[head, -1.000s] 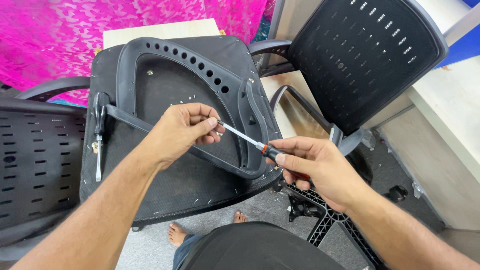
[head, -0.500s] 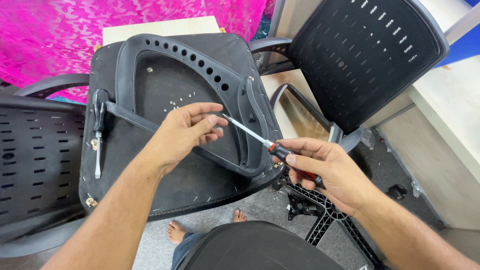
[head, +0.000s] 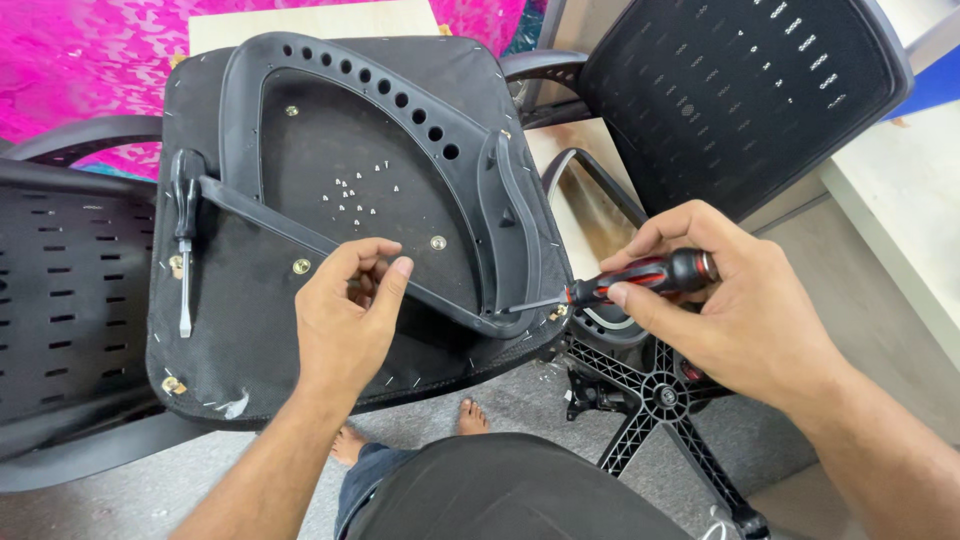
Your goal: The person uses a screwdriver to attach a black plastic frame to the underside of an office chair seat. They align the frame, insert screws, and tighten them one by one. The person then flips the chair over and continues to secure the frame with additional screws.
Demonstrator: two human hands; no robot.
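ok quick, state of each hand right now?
Left hand: loosely curled, fingers on the black plastic frame; no firm grip visible.
Right hand: closed on the red-and-black screwdriver.

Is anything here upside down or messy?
Yes. The chair seat lies underside up, with small screws loose on it. A spare screwdriver rests on it too, and the wheeled base stands apart.

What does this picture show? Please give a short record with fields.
Left hand: left hand grips the black plastic frame at its lower bar
Right hand: right hand holds a red and black screwdriver, tip at the frame's corner
Support: frame lies on an upturned seat base
Loose items: small screws; second screwdriver on the base
Nearby: mesh chair back, star base
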